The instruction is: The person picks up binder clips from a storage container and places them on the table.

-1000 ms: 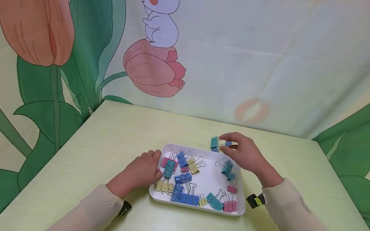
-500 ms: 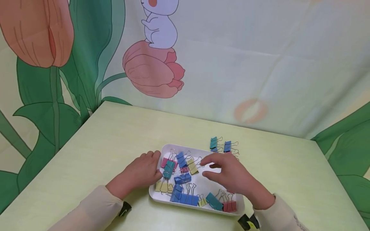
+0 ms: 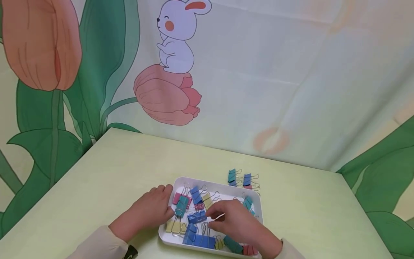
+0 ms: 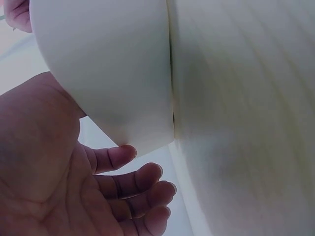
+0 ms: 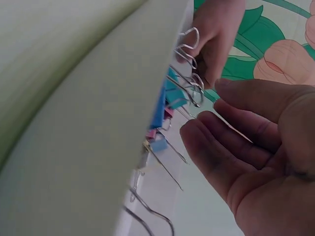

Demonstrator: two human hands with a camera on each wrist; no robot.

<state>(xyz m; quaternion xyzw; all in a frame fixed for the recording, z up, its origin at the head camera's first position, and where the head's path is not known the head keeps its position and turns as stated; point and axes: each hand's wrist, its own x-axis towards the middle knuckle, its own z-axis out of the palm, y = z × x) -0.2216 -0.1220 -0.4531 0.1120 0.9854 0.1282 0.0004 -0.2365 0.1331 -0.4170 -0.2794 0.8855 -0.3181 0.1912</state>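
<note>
A white tray (image 3: pixel 258 212) holds several binder clips in blue, teal, yellow and pink. My left hand (image 3: pixel 145 212) grips its left edge, the thumb over the inside and the fingers by the outer wall; the left wrist view shows the fingertips (image 4: pixel 129 151) at the wall. Over the tray's middle is my right hand (image 3: pixel 237 221), thumb and fingers parted with nothing between them. Its fingertips point at a blue binder clip (image 3: pixel 197 217). In the right wrist view, wire clip handles (image 5: pixel 189 93) rise above the tray wall near that hand.
Behind the tray's far right side, a teal binder clip (image 3: pixel 232 175) and a blue binder clip (image 3: pixel 247 179) lie on the pale table (image 3: pixel 129 162) with others close by. A printed curtain (image 3: pixel 242 90) hangs along the table's back edge.
My right hand has left the clips behind the tray, moving left and nearer over the tray's middle. The left hand stays on the tray's edge. The head view has tilted up slightly.
</note>
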